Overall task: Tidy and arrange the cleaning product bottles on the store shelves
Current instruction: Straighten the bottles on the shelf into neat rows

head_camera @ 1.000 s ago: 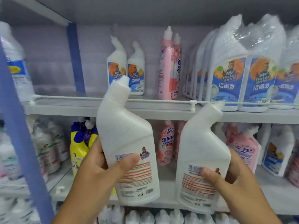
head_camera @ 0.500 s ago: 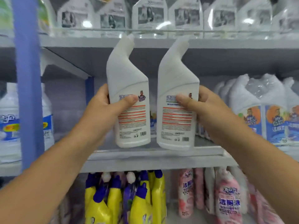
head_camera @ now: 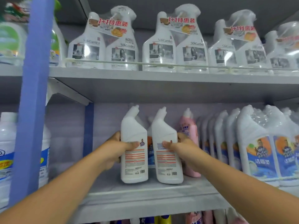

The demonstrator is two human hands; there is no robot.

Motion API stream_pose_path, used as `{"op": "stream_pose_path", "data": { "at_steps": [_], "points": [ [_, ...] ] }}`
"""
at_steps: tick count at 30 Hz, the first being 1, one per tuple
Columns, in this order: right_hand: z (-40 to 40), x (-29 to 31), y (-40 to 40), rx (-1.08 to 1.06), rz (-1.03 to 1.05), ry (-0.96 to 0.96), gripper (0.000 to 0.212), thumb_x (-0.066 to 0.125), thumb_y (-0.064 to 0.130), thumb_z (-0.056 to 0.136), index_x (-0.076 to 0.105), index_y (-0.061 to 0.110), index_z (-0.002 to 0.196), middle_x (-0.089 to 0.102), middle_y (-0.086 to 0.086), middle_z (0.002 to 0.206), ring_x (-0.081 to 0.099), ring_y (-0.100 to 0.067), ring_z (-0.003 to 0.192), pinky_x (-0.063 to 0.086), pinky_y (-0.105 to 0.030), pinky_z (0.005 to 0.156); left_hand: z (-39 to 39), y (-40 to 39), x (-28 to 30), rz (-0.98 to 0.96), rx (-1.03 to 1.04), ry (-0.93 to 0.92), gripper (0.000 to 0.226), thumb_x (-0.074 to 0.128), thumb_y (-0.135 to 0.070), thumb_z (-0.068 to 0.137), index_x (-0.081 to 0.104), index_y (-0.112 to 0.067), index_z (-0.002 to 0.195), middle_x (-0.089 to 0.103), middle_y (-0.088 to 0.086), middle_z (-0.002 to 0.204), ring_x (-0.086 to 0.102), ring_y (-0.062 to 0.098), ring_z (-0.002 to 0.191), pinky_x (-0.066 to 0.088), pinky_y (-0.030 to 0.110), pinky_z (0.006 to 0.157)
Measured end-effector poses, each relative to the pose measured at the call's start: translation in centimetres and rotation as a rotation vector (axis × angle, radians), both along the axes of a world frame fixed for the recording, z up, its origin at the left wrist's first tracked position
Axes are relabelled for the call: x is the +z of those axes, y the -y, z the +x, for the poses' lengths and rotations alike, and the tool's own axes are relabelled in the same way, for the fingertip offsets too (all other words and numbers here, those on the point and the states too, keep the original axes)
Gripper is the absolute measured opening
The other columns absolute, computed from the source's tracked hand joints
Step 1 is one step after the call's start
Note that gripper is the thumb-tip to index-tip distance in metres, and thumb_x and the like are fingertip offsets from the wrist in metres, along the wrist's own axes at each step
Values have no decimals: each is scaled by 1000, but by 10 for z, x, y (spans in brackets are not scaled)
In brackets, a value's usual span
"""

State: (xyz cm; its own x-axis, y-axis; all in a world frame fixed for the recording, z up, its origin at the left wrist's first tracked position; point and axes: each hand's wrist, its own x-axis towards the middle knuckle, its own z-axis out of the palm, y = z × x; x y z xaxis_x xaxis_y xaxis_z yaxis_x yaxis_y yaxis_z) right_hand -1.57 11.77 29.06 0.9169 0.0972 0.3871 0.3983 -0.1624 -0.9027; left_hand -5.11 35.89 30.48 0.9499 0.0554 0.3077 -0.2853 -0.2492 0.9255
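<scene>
Two white angled-neck cleaner bottles stand upright side by side on the middle shelf (head_camera: 145, 196), their back labels facing me. My left hand (head_camera: 119, 149) grips the left white bottle (head_camera: 134, 143) around its left side, thumb across the label. My right hand (head_camera: 181, 147) grips the right white bottle (head_camera: 166, 143) from its right side. Both bottoms rest on or just at the shelf surface. Behind them stand more white bottles with blue labels (head_camera: 150, 152), mostly hidden.
A pink bottle (head_camera: 190, 136) stands just right of my right hand, then a row of wrapped white blue-label packs (head_camera: 258, 147). Spray-bottle twin packs (head_camera: 123, 41) fill the upper shelf. A blue upright post (head_camera: 32, 102) and large jugs (head_camera: 6, 143) stand at left.
Both hands carried the two white bottles up from below and deeper into the middle shelf, where they now stand. The camera view rose with them.
</scene>
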Motion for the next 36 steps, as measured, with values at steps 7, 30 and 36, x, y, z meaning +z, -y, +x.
{"op": "stream_pose_path", "data": {
  "at_steps": [7, 30, 36],
  "points": [
    [36, 5, -4, 30, -138, -67, 24, 76, 27, 90, 64, 21, 110, 77, -2, 107, 73, -25, 100, 59, -48, 88, 31, -14, 0, 72, -79, -117, 54, 82, -19, 84, 56, -29, 129, 79, 3, 110, 72, 30, 109, 55, 61, 96],
    [100, 74, -21, -102, -229, 368, 33, 74, 35, 88, 61, 28, 118, 70, 5, 105, 69, -18, 94, 59, -32, 82, 57, -3, 40, 90, 42, 335, 24, 74, -36, 90, 71, -27, 112, 79, -6, 99, 76, 11, 88, 60, 27, 73],
    [104, 64, -31, -132, -236, 385, 33, 64, 38, 97, 51, 27, 125, 62, 0, 118, 62, -14, 89, 48, -25, 69, 62, 8, 29, 10, 12, 264, 23, 61, -41, 98, 67, -31, 118, 78, 2, 105, 75, 21, 95, 61, 40, 86]
  ]
}}
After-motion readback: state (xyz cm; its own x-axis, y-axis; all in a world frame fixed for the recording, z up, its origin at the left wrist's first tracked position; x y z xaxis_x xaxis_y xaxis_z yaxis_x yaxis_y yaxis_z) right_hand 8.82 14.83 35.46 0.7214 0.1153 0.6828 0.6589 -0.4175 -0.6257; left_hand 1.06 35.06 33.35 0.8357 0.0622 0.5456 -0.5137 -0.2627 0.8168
